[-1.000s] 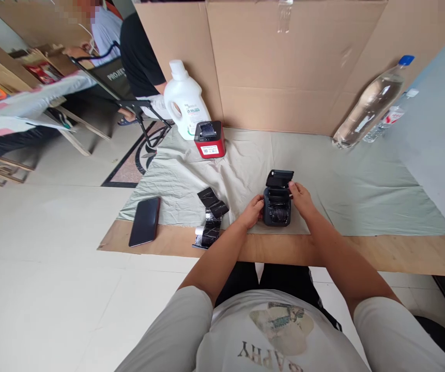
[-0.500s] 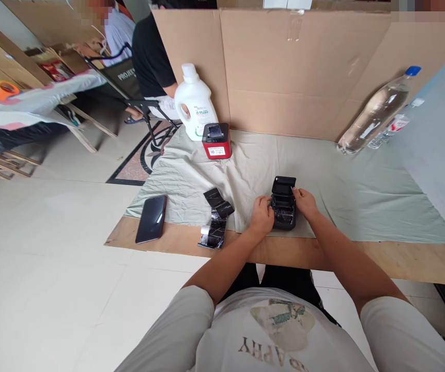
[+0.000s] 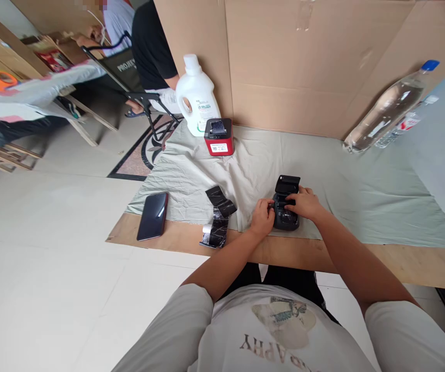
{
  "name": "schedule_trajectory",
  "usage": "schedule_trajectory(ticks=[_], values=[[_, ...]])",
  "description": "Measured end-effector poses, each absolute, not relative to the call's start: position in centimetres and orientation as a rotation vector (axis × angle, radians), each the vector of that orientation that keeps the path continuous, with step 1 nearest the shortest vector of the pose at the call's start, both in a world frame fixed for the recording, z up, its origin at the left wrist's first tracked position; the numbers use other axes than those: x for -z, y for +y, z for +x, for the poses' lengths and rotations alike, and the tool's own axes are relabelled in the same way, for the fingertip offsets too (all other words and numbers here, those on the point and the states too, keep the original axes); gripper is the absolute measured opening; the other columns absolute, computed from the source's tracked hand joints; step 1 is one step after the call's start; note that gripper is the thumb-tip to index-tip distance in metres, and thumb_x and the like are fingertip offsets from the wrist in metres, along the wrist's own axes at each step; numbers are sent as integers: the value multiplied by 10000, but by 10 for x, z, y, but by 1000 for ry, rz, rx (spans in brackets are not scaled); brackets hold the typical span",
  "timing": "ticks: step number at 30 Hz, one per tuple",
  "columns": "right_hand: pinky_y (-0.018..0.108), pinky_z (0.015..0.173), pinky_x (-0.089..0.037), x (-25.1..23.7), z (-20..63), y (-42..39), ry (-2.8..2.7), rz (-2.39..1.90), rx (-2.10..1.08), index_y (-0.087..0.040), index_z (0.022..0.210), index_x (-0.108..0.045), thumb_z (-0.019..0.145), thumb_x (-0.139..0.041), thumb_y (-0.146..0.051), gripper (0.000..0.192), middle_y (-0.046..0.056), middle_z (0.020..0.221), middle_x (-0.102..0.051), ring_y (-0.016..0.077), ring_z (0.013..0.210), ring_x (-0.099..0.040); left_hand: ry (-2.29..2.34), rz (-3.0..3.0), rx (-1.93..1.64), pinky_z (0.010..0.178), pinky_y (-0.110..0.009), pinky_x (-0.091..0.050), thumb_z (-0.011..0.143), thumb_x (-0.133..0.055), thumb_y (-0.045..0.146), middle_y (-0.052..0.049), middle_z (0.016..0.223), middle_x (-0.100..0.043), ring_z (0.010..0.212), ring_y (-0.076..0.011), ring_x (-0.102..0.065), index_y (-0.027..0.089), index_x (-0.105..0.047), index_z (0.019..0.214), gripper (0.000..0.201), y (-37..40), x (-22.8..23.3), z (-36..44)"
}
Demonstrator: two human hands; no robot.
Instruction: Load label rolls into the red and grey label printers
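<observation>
A small black portable printer sits on the cloth in front of me, its lid tilted up and its compartment exposed. My left hand is closed on the printer's left side, fingertips against the edge. From the right, my right hand reaches over the body, with fingertips inside the compartment below the lid and other fingers by the right edge. What those fingertips press on is partly hidden. Left of my left hand lies a crumpled strip of shiny black film with a small roll at its lower end.
A phone lies at the left front edge. Farther back stand a red and black box-shaped device and a white detergent jug. Clear bottles lean at the back right. A cardboard wall borders the back; people sit beyond at left.
My right hand has moved from the lid's right edge onto the printer, its fingertips now in the compartment. My left hand stays at the left side. The view has shifted slightly.
</observation>
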State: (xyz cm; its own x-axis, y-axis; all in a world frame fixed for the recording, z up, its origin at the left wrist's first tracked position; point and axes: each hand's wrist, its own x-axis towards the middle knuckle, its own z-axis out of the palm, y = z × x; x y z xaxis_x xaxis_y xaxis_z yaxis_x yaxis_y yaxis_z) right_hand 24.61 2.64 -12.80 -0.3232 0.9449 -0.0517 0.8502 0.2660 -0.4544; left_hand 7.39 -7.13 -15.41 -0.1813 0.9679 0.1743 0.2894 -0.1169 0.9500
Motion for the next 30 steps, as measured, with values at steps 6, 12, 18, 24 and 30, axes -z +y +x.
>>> schedule_trajectory(ticks=[6, 12, 18, 24, 30], values=[[637, 954, -409, 134, 244, 32, -2374, -1671, -528, -265, 853, -776, 609, -852, -447, 313, 156, 1114, -621, 413, 1154, -492, 1508, 1395, -1300, 993, -424, -459, 808, -506, 58, -96, 1077, -584, 991, -219, -578, 179, -584, 1007, 246, -70, 153, 73], [590, 1023, -397, 118, 257, 28, -2320, -1506, -593, -247, 885, -727, 688, -782, -472, 304, 137, 1241, -601, 377, 1235, -492, 1474, 1302, -1375, 993, -424, -445, 873, -550, 200, -94, 1068, -588, 994, -222, -570, 186, -590, 1031, 164, -71, 155, 71], [505, 976, -452, 69, 244, -29, -2334, -1299, -650, -253, 1029, -669, 815, -640, -363, 242, 101, 1117, -677, 325, 1118, -587, 1259, 1322, -1535, 959, -401, -468, 861, -645, 467, -130, 1239, -573, 1091, -251, -566, 198, -531, 1287, 516, -91, 126, 77], [399, 756, -537, 62, 237, -74, -2258, -1193, -915, -268, 1114, -631, 827, -631, -431, 330, 64, 1021, -699, 236, 831, -652, 1188, 1255, -1310, 1002, -390, -466, 859, -654, 380, -81, 1117, -669, 1073, -235, -616, 217, -649, 1114, 303, -124, 90, 41], [365, 615, -514, 104, 272, -66, -2047, -1389, -883, -256, 941, -674, 835, -603, -498, 274, 43, 801, -693, 201, 663, -622, 1634, 978, -1414, 868, -329, -503, 686, -751, 379, -35, 954, -674, 900, -186, -637, 193, -608, 1001, 393, -135, 95, -99]])
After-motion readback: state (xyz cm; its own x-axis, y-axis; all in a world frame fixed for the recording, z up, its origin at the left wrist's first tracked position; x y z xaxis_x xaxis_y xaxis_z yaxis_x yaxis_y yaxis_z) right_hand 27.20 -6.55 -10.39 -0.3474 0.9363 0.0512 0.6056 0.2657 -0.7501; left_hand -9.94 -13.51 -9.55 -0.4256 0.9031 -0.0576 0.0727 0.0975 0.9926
